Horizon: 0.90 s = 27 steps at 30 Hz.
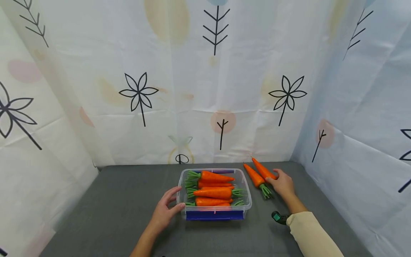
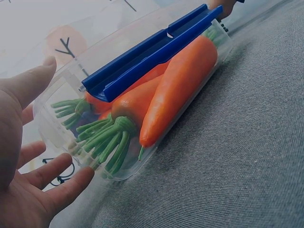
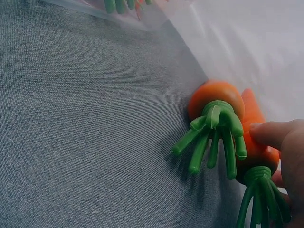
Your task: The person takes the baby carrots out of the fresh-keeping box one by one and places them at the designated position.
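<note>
A clear plastic box [image 1: 216,208] with blue latches holds several orange carrots [image 1: 212,193] with green stalks. At its left side is my left hand [image 1: 165,210], thumb and fingers spread; in the left wrist view the fingertips [image 2: 84,176] are at the box wall. To the right of the box, two carrots lie side by side on the grey cloth. My right hand [image 1: 283,185] grips the farther-right carrot [image 1: 262,169], its thumb [image 3: 270,134] on one side and fingers partly hidden behind. The nearer carrot [image 1: 255,177] lies just left of it, untouched.
Grey cloth [image 1: 135,200] covers the table. White patterned curtains [image 1: 208,89] stand behind and at both sides, close to the far ends of the loose carrots. A dark strap device [image 1: 280,217] sits on the right wrist.
</note>
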Each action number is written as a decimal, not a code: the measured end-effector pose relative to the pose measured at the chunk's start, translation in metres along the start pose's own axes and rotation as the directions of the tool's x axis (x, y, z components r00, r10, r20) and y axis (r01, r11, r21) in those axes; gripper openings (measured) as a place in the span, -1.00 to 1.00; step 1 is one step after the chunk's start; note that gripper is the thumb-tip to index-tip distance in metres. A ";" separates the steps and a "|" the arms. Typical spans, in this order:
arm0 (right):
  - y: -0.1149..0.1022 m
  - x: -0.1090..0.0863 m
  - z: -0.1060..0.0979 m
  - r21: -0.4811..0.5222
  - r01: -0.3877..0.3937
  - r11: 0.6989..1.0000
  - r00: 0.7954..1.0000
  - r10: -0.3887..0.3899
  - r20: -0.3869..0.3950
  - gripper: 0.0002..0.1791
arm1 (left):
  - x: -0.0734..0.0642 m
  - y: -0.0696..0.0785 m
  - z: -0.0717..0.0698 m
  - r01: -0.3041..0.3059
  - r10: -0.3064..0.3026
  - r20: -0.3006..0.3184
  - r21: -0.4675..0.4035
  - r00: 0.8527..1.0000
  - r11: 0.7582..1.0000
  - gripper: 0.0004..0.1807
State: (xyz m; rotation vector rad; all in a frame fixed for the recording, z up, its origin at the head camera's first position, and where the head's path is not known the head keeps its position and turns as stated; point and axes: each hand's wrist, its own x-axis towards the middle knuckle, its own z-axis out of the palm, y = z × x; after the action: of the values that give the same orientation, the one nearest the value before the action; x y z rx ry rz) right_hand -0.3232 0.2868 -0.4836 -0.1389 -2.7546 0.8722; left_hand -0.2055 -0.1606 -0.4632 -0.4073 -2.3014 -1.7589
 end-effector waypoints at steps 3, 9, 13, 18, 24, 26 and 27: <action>0.001 0.000 0.000 -0.008 -0.007 1.000 1.000 0.007 0.016 -0.33 | 0.000 0.001 0.000 0.012 -0.012 0.005 -0.024 1.000 1.000 -0.41; 0.001 0.000 -0.001 -0.041 -0.011 0.999 0.999 0.013 0.037 -0.35 | 0.002 -0.008 0.001 0.026 -0.026 -0.001 -0.016 1.000 1.000 -0.40; 0.001 0.000 -0.001 -0.050 -0.013 0.999 0.998 0.016 0.056 -0.35 | 0.001 -0.004 0.000 0.036 -0.036 -0.002 -0.008 0.999 0.999 -0.41; -0.001 0.001 -0.004 -0.053 -0.018 0.998 0.996 0.022 0.083 -0.36 | 0.001 -0.004 0.001 0.032 -0.032 -0.011 -0.021 0.999 0.999 -0.42; -0.005 0.004 -0.009 -0.031 -0.015 0.999 0.996 0.018 0.092 -0.35 | 0.003 -0.022 0.005 0.027 -0.027 -0.036 -0.001 0.999 1.000 -0.41; -0.009 0.005 -0.011 -0.021 -0.015 1.000 0.996 0.017 0.092 -0.34 | 0.005 -0.030 0.006 0.029 -0.029 -0.038 0.005 0.999 1.000 -0.40; -0.011 0.006 -0.013 -0.016 -0.017 1.000 0.995 0.018 0.093 -0.33 | 0.006 -0.032 0.006 0.033 -0.033 -0.039 0.006 0.999 0.999 -0.40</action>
State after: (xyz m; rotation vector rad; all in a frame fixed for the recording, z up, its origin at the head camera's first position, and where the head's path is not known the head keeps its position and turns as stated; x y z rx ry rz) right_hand -0.3258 0.2858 -0.4661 -0.1285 -2.8508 0.8845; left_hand -0.2217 -0.1626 -0.4915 -0.3329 -2.2993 -1.7574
